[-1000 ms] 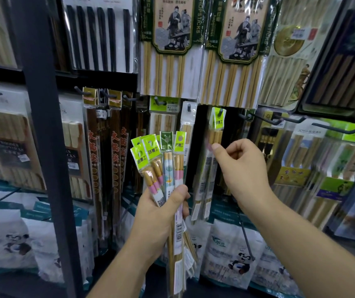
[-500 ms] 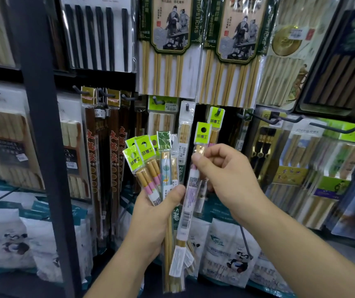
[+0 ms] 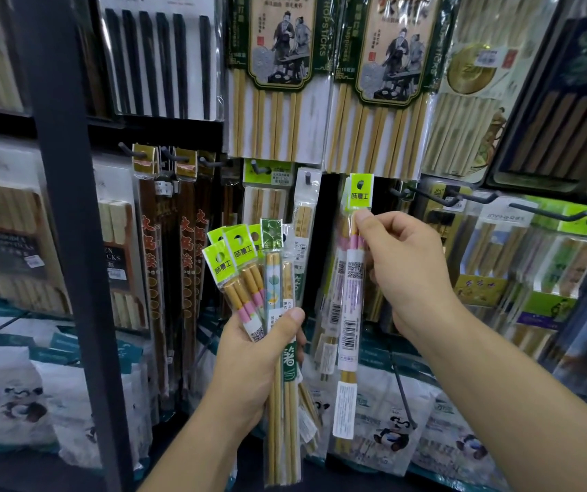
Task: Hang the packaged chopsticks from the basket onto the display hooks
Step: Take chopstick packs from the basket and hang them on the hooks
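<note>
Display hooks (image 3: 307, 178) face me; my right grip (image 3: 409, 271) pinches one pack (image 3: 352, 296) upright, tag topmost, left grip (image 3: 260, 360) clutching spares (image 3: 249, 275).

The single pack (image 3: 350, 278) in our right hand (image 3: 409, 275) has a lime-green header w/ black characters and tan sticks banded pink and white. The fanned packs (image 3: 245, 278) in our left hand (image 3: 256, 353) match, save one pale-blue pair (image 3: 273, 278) under a dark-green header (small green-and-yellow print). Behind we see black sticks (image 3: 158, 55), dark-brown packs (image 3: 150, 264) w/ orange-red characters, and panda bags (image 3: 387, 427) — white, trimmed teal.
</note>
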`<state>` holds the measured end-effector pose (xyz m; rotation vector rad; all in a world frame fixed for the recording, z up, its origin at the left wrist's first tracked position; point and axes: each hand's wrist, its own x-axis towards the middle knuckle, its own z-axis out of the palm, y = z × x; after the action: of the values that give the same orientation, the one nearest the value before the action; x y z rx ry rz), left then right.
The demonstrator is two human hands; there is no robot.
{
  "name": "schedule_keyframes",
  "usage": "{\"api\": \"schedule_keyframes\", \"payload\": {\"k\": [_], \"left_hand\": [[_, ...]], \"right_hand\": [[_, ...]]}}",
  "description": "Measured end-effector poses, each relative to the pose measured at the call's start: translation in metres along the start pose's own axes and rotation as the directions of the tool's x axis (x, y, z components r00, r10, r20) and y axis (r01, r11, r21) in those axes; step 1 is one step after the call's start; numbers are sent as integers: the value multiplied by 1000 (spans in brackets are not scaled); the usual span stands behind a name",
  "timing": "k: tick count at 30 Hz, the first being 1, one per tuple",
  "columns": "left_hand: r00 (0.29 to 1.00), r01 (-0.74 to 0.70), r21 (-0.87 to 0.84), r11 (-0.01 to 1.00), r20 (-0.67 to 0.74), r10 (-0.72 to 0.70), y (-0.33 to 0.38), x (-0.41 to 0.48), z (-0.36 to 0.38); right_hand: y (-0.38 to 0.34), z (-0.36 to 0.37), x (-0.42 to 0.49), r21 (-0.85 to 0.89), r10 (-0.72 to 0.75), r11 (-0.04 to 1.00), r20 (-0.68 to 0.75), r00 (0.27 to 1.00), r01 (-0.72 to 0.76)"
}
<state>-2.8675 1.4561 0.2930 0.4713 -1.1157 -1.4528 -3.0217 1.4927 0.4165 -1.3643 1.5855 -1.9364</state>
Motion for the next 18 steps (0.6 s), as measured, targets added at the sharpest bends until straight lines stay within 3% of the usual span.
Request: {"api": "schedule_keyframes", "payload": {"k": [9,18], "left_hand": [[1000,2,44,999,-13,-1,1,0,-1],[1000,0,56,998,-8,1,4,-2,0]], "right_hand": [[7,2,5,-57,38,998,-5,999,-38],[-1,4,3,15,-28,999,-5,1000,28]]}}
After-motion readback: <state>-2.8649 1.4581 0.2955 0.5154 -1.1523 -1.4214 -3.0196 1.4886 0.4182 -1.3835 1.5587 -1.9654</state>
